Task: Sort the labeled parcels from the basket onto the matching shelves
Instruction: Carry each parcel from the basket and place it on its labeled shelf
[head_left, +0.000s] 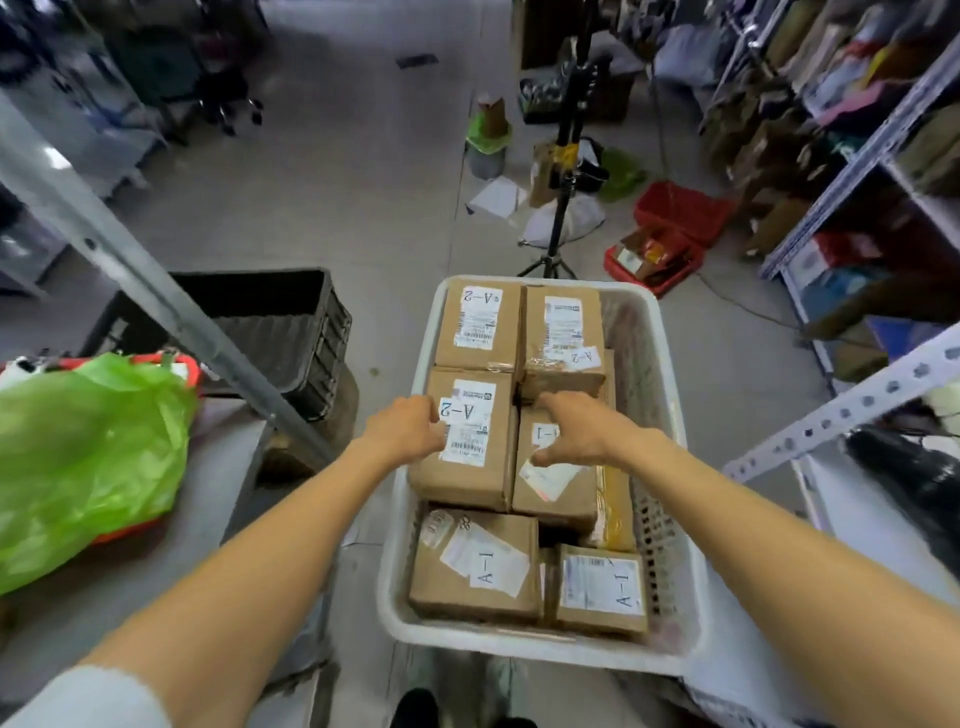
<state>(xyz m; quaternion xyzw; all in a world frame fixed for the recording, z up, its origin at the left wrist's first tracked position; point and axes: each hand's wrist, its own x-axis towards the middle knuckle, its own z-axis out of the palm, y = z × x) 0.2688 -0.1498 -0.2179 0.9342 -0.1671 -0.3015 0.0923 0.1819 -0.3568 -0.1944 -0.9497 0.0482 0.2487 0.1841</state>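
Observation:
A white plastic basket (519, 649) in front of me holds several brown cardboard parcels with white labels. In the middle row lie an A-2 parcel (478, 462) on the left and an A-1 parcel (556, 499) on the right. My left hand (408, 426) curls its fingers over the left far edge of the A-2 parcel. My right hand (576, 426) lies on the A-1 parcel, fingers hooked over its far edge and thumb on its top. Two more A-2 parcels (478, 322) fill the back row. Two A-1 parcels (475, 566) lie in the front row.
A green plastic bag (88, 457) sits on the grey surface at my left, behind a slanted metal shelf post (156, 291). A black crate (291, 322) stands left of the basket. Beyond are a tripod (558, 208), red baskets (675, 213) on the floor, and stocked shelves (857, 156) at right.

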